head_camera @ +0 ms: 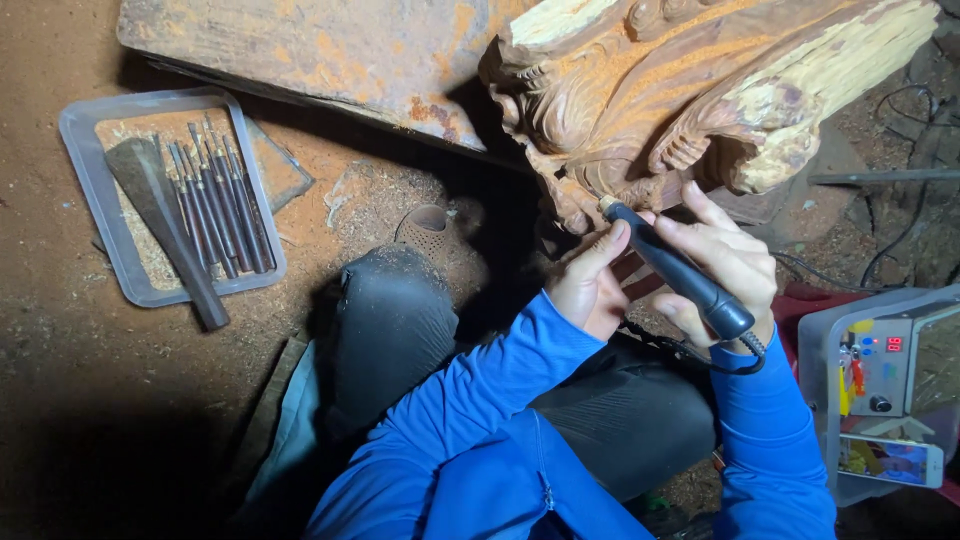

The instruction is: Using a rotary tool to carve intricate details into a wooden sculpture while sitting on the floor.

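Note:
A large carved block of reddish and pale wood fills the upper right, its ornate scrolls facing me. My right hand grips a dark pen-shaped rotary tool, and the tool's tip touches the lower edge of the carving. My left hand is beside it, thumb pressed against the tool's front end and fingers resting under the carving. A cable runs from the tool's rear around my right wrist. Both arms wear blue sleeves.
A clear plastic tray at the left holds several dark carving chisels and a wide flat blade. A rusty slab lies at the top. At the right stands a plastic box with a control unit and a phone. My knee is below.

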